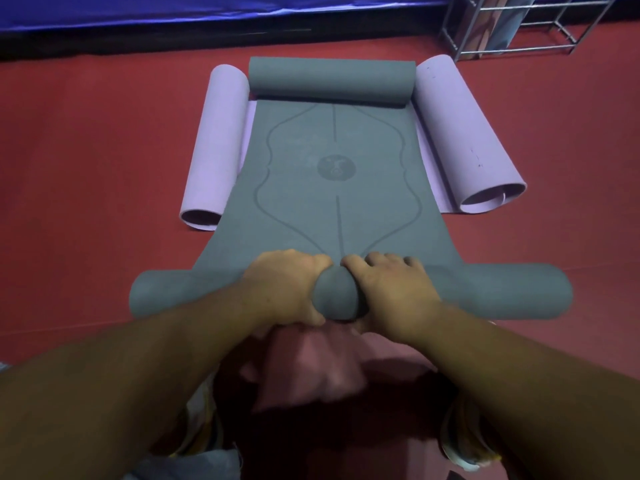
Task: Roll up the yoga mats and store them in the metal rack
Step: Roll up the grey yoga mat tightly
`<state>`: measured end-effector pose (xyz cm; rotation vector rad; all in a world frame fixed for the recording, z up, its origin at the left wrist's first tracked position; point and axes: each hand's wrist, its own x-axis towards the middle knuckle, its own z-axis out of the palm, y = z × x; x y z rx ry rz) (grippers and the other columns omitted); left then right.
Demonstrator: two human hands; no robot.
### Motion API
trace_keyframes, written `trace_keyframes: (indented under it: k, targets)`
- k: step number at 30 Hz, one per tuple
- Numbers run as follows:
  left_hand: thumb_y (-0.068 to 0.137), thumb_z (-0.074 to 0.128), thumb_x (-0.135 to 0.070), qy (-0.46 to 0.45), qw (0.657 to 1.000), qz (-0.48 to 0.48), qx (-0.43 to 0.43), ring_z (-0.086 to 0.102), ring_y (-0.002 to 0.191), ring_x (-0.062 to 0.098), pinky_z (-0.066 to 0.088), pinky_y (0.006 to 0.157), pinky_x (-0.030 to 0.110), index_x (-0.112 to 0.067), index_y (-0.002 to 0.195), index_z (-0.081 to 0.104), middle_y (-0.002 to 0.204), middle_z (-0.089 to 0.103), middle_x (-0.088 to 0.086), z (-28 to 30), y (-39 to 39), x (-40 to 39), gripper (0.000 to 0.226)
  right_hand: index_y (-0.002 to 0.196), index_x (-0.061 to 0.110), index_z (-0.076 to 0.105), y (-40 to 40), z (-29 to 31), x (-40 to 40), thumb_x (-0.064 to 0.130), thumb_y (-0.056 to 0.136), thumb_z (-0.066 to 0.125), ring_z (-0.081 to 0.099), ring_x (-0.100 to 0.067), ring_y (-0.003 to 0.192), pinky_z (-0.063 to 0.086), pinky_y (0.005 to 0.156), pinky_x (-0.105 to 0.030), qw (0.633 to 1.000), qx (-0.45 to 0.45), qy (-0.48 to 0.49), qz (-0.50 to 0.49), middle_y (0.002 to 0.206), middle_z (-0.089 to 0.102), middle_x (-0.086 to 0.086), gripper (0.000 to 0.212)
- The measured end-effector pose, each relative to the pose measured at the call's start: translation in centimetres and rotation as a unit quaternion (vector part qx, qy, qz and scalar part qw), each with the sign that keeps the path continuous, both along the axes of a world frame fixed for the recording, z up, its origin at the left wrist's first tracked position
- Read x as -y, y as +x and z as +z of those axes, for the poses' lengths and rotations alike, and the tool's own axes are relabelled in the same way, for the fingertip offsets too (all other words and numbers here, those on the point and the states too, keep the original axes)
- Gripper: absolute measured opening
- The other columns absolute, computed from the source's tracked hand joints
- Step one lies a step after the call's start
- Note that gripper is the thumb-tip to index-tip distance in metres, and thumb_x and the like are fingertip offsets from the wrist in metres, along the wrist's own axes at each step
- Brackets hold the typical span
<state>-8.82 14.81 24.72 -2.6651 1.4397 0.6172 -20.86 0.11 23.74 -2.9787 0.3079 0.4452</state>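
Observation:
A grey yoga mat (332,188) lies lengthwise on the red floor, curled into a roll at its far end and rolled up at its near end. My left hand (284,289) and my right hand (391,292) grip the near roll (336,296) side by side at its middle, fingers curled over the top. Under the grey mat lies a purple yoga mat (216,140), crosswise, with both of its ends curled up on either side. The metal rack (519,26) stands at the top right with rolled mats upright inside.
Red floor (86,168) stretches to the left and right of the mats. A blue padded edge (173,12) runs along the far side. My knees and shoes show at the bottom of the view.

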Motion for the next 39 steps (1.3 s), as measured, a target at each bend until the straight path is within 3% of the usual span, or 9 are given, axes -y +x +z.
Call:
trace_keyframes:
  k: [2,6,10,13,20,25,28,31,39]
  targets:
    - [0.057,0.079,-0.065,0.018,0.999,0.000,-0.042,0.065,0.094,0.018,0.044,0.068,0.029,-0.039,0.111,0.053,0.099,0.067,-0.011,0.2,0.3,0.0,0.065,0.128,0.034,0.037,-0.1,-0.1,-0.1,0.063,0.054,0.085,0.055,-0.028,0.114,0.041,0.093,-0.046,1.000,-0.006,-0.019,0.002,0.120,0.057,-0.001,0.093]
    - [0.059,0.081,-0.062,0.053,0.994,-0.013,-0.091,0.061,0.089,0.014,0.044,0.072,0.028,-0.042,0.119,0.052,0.092,0.057,-0.016,0.2,-0.2,0.1,0.070,0.113,0.029,0.045,-0.3,-0.4,0.1,0.051,0.066,0.079,0.063,-0.028,0.099,0.037,0.073,-0.036,0.999,-0.026,0.024,0.009,0.102,0.064,0.001,0.062]
    - [0.059,0.076,-0.070,0.000,0.999,-0.035,0.011,0.059,0.107,0.017,0.049,0.085,0.036,-0.047,0.138,0.034,0.118,0.056,-0.010,-0.6,-0.9,-0.4,0.093,0.112,0.028,0.051,0.0,0.0,1.2,0.052,0.069,0.079,0.067,-0.028,0.092,0.046,0.068,-0.033,0.997,-0.052,0.064,0.001,0.100,0.068,0.001,0.056]
    - [0.058,0.079,-0.068,-0.017,0.995,-0.068,0.070,0.058,0.108,0.021,0.045,0.084,0.038,-0.043,0.138,0.031,0.116,0.057,-0.005,-1.3,-1.4,-0.6,0.096,0.115,0.028,0.051,0.2,0.1,1.5,0.053,0.067,0.080,0.067,-0.028,0.095,0.048,0.071,-0.033,0.997,-0.048,0.065,-0.011,0.102,0.068,0.000,0.062]
    - [0.058,0.078,-0.064,-0.016,0.999,-0.006,-0.027,0.065,0.102,0.019,0.051,0.077,0.032,-0.046,0.128,0.043,0.111,0.067,-0.011,-0.4,0.4,-0.2,0.081,0.139,0.038,0.030,-0.3,0.4,-0.2,0.064,0.058,0.083,0.050,-0.027,0.121,0.037,0.104,-0.050,1.000,-0.013,-0.015,-0.011,0.127,0.053,0.000,0.099]
    - [0.060,0.076,-0.065,-0.001,0.999,-0.026,-0.030,0.062,0.107,0.018,0.047,0.080,0.032,-0.044,0.126,0.043,0.113,0.063,-0.011,0.3,0.2,0.0,0.077,0.114,0.029,0.043,-0.1,0.6,0.1,0.058,0.065,0.080,0.061,-0.027,0.103,0.040,0.077,-0.037,1.000,-0.014,0.010,-0.017,0.107,0.064,0.000,0.068]
    - [0.063,0.074,-0.065,-0.038,0.994,-0.046,0.090,0.057,0.112,0.022,0.044,0.088,0.038,-0.041,0.136,0.035,0.120,0.055,-0.006,-0.2,-1.1,-0.3,0.086,0.110,0.027,0.048,0.4,1.4,1.2,0.055,0.064,0.081,0.065,-0.030,0.097,0.044,0.071,-0.035,0.998,-0.035,0.052,-0.025,0.101,0.067,0.000,0.063]
    - [0.063,0.076,-0.064,-0.048,0.990,-0.044,0.124,0.057,0.110,0.024,0.041,0.086,0.038,-0.039,0.137,0.032,0.119,0.055,-0.003,-0.4,-1.1,-0.3,0.090,0.110,0.027,0.049,0.8,1.8,1.6,0.058,0.063,0.081,0.065,-0.030,0.096,0.047,0.073,-0.035,0.998,-0.034,0.053,-0.017,0.102,0.067,-0.001,0.065]
    - [0.057,0.079,-0.065,-0.015,1.000,-0.003,-0.026,0.064,0.101,0.018,0.045,0.072,0.029,-0.043,0.129,0.045,0.109,0.067,-0.009,0.7,0.1,0.0,0.082,0.140,0.040,0.026,-0.6,1.1,-0.7,0.062,0.059,0.082,0.052,-0.026,0.118,0.037,0.102,-0.051,1.000,0.002,-0.029,-0.003,0.124,0.054,0.000,0.101]
